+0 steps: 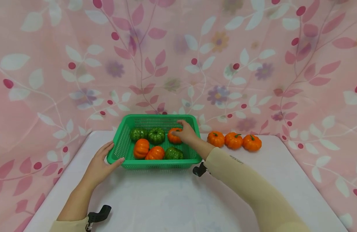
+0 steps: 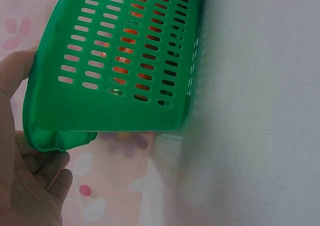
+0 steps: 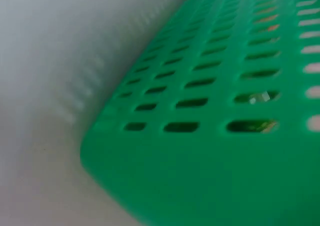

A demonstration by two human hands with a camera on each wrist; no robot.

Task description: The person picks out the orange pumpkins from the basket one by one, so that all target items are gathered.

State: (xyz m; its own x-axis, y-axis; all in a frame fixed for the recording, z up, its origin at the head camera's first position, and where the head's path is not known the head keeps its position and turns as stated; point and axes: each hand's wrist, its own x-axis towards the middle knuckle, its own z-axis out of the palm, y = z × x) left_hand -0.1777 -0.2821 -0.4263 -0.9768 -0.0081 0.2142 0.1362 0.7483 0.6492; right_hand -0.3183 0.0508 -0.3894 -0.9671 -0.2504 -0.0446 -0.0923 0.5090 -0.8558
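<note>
A green plastic basket (image 1: 161, 162) with slotted walls stands on the table, holding several small orange and green pumpkins. My left hand (image 1: 98, 167) grips its left near corner, thumb on the near rim and fingers along the left side; the left wrist view shows this hand (image 2: 37, 181) around the rim of the basket (image 2: 100, 110). Inside the basket at the right, my right hand (image 1: 187, 132) is over an orange pumpkin (image 1: 173, 139), thumb and forefinger spread apart around its top. The other right fingers are hidden. Only the slotted basket wall (image 3: 225, 176) fills the right wrist view.
Three orange pumpkins stand in a row right of the basket, the middle pumpkin (image 1: 234, 140) between two others. Inside the basket are also green pumpkins (image 1: 156, 136) and orange pumpkins (image 1: 141, 148). Behind the white table (image 1: 166, 199) hangs a pink floral curtain (image 1: 172, 64).
</note>
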